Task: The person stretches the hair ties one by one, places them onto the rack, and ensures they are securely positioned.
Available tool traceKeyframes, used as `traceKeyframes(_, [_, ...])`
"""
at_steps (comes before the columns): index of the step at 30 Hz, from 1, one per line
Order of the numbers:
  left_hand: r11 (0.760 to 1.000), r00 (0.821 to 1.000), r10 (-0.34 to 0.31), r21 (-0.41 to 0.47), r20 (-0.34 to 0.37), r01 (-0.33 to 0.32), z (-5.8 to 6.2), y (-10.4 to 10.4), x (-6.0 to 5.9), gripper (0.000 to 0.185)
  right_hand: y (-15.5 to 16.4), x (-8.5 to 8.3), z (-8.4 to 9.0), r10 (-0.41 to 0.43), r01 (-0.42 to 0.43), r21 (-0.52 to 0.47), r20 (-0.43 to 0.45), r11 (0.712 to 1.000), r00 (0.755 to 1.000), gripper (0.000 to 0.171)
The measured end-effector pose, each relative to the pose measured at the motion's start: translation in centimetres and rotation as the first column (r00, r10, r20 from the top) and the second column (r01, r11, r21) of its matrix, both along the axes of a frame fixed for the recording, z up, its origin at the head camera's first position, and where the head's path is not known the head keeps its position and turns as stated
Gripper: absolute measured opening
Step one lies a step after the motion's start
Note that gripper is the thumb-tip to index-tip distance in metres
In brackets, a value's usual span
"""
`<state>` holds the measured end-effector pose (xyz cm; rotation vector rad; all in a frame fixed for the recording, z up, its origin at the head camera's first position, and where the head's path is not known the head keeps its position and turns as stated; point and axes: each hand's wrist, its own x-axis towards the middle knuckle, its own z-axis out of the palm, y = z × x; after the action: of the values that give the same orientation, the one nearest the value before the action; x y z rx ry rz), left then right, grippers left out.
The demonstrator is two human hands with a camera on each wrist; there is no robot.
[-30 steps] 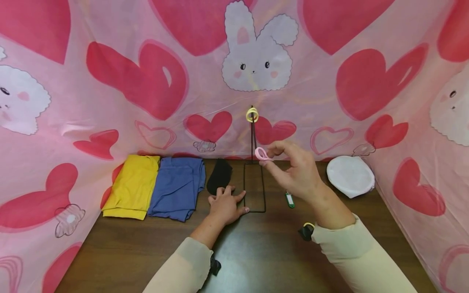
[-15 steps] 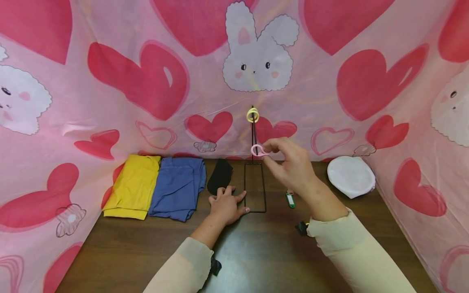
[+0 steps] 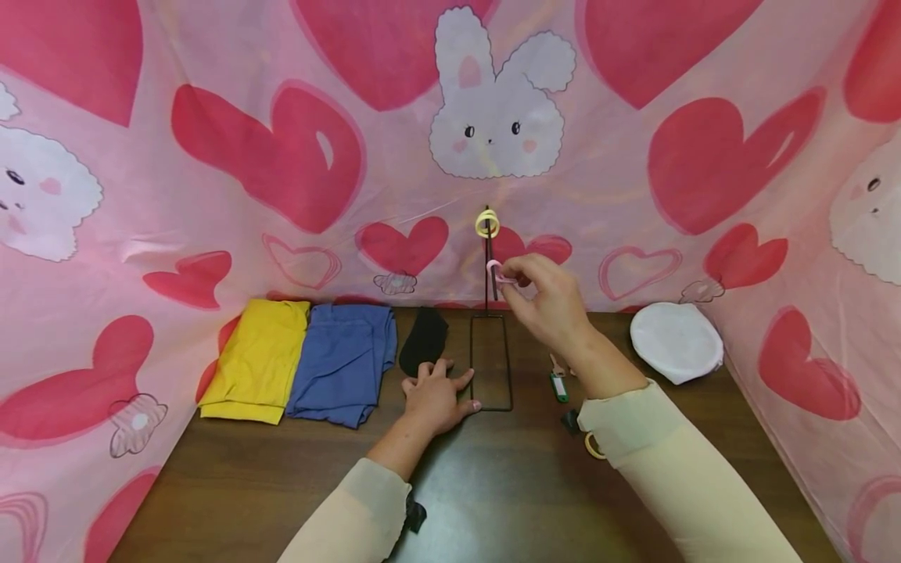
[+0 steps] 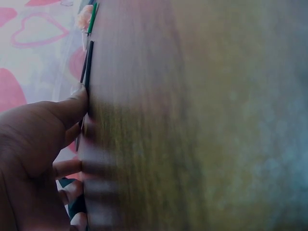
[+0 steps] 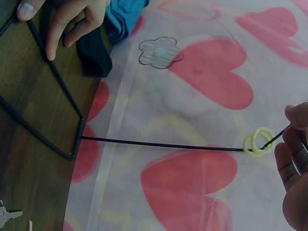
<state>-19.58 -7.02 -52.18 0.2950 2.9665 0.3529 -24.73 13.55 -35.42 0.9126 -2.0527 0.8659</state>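
Left hand [image 3: 435,400] spread, right hand [image 3: 556,309] is pinching a pink fabric loop [image 3: 500,277], seemingly threading the black wire stand [image 5: 163,144] alongside, needing inward sliding next.

Stand [image 5: 163,144], one, black: rising from the worktop [image 5: 43,106]. Yellow rings [image 5: 259,141]: encircling its upper wire. Left hand [image 5: 72,10]: touching its base [image 5: 77,137]. Key [image 5: 6,215]: lying nearby. Right hand [image 5: 297,161]: covering its far end.

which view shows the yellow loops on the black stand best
The right wrist view: the yellow loops appear largest there, on the black stand. The head view shows them smaller; the left wrist view doesn't.
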Motion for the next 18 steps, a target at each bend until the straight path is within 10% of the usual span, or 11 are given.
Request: traceKeyframes(18, [1.000, 1.000, -0.008, 0.014, -0.015, 0.008, -0.2, 0.0, 0.0, 0.067, -1.3, -3.7, -1.2, -0.131, 0.137, -0.145, 0.048, 0.980, 0.990, 0.017])
